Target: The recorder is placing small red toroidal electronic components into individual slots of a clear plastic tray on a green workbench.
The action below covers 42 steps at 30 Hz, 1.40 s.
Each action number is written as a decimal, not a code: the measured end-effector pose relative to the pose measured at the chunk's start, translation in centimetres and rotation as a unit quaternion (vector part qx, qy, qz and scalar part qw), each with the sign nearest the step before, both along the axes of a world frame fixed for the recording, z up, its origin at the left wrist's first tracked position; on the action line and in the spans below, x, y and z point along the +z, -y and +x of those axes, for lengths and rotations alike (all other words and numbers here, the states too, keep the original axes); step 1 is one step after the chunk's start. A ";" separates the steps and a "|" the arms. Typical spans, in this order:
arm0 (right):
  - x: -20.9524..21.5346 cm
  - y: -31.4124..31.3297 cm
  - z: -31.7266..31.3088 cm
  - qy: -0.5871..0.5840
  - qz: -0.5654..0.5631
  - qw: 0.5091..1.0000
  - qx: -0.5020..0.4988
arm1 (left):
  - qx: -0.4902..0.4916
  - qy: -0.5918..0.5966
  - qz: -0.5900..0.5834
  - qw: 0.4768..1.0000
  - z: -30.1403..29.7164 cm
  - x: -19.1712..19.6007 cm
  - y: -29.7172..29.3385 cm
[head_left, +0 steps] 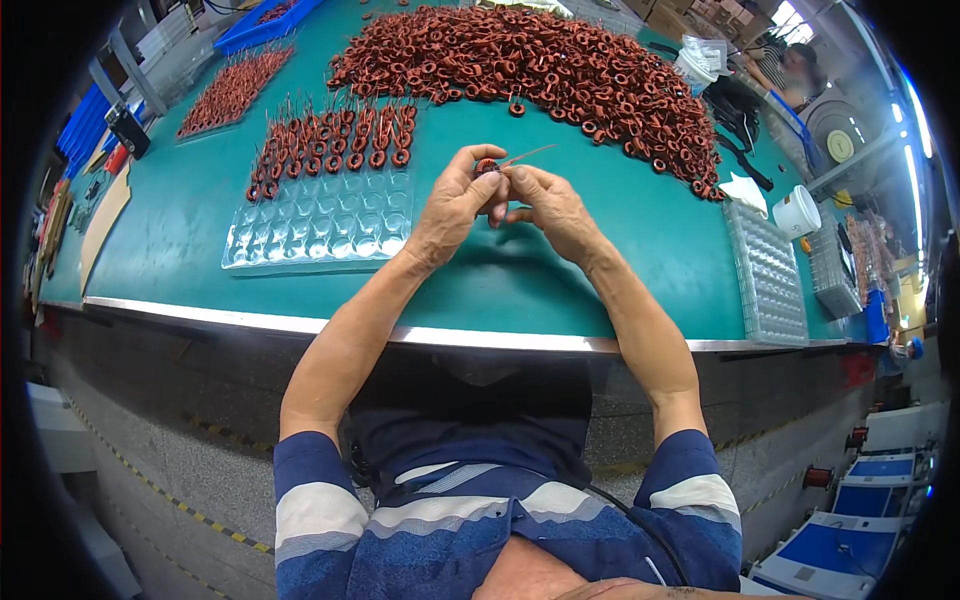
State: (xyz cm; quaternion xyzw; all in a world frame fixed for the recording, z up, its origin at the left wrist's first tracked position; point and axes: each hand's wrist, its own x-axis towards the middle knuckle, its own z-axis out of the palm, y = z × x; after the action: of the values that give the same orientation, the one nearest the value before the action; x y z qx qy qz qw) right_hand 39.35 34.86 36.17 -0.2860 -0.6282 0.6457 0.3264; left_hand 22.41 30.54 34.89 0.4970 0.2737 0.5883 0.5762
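Observation:
Over the middle of the green table, my left hand (452, 208) grips a small ring-shaped coil (487, 166) wound with copper-red wire. My right hand (556, 208) is closed in a pinch at the coil's wire lead (530, 155), whose free end points to the upper right. The fingertips of both hands almost meet and hide part of the coil. Left of my hands lies a clear plastic tray (310, 262) with round pockets. Its far rows hold coils (335, 140) with their leads sticking up, while its near rows show bare pockets.
A large heap of loose coils (520, 60) spreads across the far side of the table (650, 260). Another filled tray (235, 90) sits at the far left. To the right stand stacked clear trays (768, 280) and a white tub (797, 212). Another person (790, 75) is at the far right.

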 end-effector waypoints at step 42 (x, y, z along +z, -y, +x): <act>0.5 -1.0 1.0 0.076 0.232 0.952 -0.183 | 0.006 -0.022 -0.037 0.999 0.4 -0.1 0.3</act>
State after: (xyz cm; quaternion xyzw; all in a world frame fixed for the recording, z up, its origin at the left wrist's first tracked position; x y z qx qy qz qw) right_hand 40.33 35.84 36.71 -0.3602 -0.7207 0.3879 0.4475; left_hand 22.84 30.21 34.80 0.4866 0.3104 0.5702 0.5845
